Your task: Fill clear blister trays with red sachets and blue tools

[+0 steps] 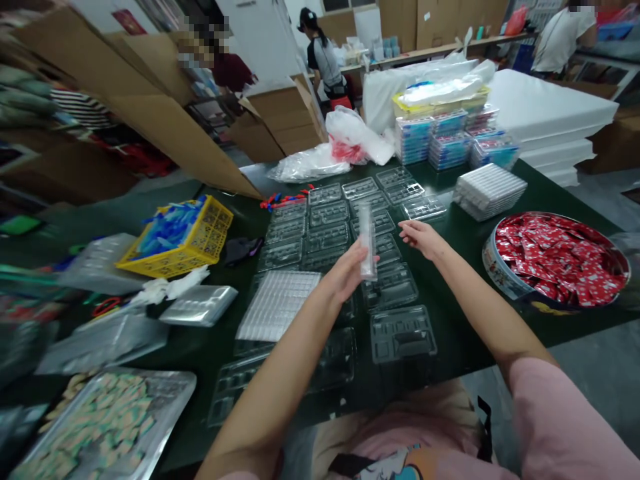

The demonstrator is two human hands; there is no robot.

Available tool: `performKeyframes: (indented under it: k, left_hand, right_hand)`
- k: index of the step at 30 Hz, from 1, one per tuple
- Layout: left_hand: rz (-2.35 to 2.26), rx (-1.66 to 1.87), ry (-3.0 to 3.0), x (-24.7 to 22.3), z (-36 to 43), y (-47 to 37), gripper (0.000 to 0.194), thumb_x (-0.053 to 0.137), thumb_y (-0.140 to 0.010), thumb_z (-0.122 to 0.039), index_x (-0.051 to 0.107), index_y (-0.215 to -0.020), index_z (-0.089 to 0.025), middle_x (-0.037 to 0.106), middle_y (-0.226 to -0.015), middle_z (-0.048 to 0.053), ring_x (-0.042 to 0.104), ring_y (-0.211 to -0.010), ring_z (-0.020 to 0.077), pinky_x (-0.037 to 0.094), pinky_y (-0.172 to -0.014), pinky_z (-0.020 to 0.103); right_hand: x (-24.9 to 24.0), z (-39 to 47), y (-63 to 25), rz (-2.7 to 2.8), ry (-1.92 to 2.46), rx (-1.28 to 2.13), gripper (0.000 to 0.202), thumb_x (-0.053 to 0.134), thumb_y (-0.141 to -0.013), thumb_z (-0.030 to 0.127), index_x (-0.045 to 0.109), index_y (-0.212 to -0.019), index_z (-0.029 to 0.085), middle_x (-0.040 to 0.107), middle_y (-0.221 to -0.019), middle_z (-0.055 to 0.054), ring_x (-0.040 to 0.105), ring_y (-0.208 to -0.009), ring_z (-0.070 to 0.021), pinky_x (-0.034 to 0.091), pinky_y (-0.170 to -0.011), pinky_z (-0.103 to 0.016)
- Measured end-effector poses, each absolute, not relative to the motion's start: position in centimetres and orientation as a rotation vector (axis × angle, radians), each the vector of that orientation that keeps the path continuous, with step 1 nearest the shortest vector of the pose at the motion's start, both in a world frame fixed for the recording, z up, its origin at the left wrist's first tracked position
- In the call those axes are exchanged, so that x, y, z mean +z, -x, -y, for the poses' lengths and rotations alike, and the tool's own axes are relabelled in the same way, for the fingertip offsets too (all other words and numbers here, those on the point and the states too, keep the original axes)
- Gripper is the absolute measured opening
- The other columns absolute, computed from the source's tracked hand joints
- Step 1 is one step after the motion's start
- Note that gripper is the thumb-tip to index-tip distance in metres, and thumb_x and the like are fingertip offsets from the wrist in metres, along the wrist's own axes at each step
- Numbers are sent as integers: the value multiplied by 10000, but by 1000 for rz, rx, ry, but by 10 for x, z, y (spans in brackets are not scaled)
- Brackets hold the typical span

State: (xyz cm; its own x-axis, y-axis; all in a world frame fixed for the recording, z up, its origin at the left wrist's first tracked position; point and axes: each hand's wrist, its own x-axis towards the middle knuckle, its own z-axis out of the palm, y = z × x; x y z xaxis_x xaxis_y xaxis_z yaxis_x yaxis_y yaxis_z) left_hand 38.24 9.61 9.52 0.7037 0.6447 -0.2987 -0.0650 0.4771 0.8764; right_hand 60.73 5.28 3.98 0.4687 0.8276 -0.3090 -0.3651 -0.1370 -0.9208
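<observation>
My left hand (347, 270) is closed around a narrow, clear plastic pack (367, 243), held upright above the rows of trays; whether it is one piece or several nested strips I cannot tell. Just right of it, my right hand (420, 237) hovers with its fingers curled together; anything in them is too small to make out. Below both hands, clear moulded plastic trays (327, 237) with shaped hollows lie in rows on the dark green table. One separate tray (403, 333) lies closest to my body. Left of my forearm is a flat, ribbed whitish stack (277, 305).
Right stands a round tin (510, 273) of red packets, with a ribbed clear stack (490, 191) behind it. Left are a yellow basket (200, 243) of blue items and a metal tray (173, 400) of small greenish pieces. Packed boxes (447, 143) stand at the back. Other people work beyond.
</observation>
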Motion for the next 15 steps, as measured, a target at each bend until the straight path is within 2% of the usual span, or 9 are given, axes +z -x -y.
performKeyframes:
  k: [4, 7, 11, 15]
  left_hand:
    - [-710, 499, -1066, 92, -85, -389, 864, 804, -668, -365, 449, -1448, -249, 652, -1197, 73, 641, -938, 210, 492, -723, 277]
    - [-760, 541, -1110, 93, -78, -392, 966, 829, -648, -336, 374, -1496, -251, 626, -1279, 81, 635, -973, 209, 496, -780, 282]
    - [-773, 564, -1132, 95, -70, -390, 1014, 838, -644, -313, 328, -1518, -248, 560, -1388, 84, 606, -1083, 214, 488, -859, 274]
    - [-717, 575, -1105, 96, -68, -387, 1028, 849, -633, -328, 329, -1517, -259, 561, -1383, 88, 608, -1098, 229, 501, -837, 279]
  right_hand:
    - [80, -15, -561, 852, 997, 1341, 316, 775, -735, 440, 688, -847, 158, 666, -758, -2, 575, -633, -68, 441, -579, -174]
    - [95, -1, -547, 891, 1039, 1327, 352, 823, -667, 448, 655, -740, 148, 646, -707, 6, 542, -615, -72, 399, -560, -192]
    - [99, 3, -542, 842, 1011, 1353, 378, 844, -635, 454, 642, -735, 151, 609, -663, 20, 522, -608, -76, 390, -573, -206]
    - [98, 6, -537, 800, 931, 1369, 395, 850, -633, 464, 621, -727, 157, 590, -664, 21, 511, -619, -77, 408, -603, -209]
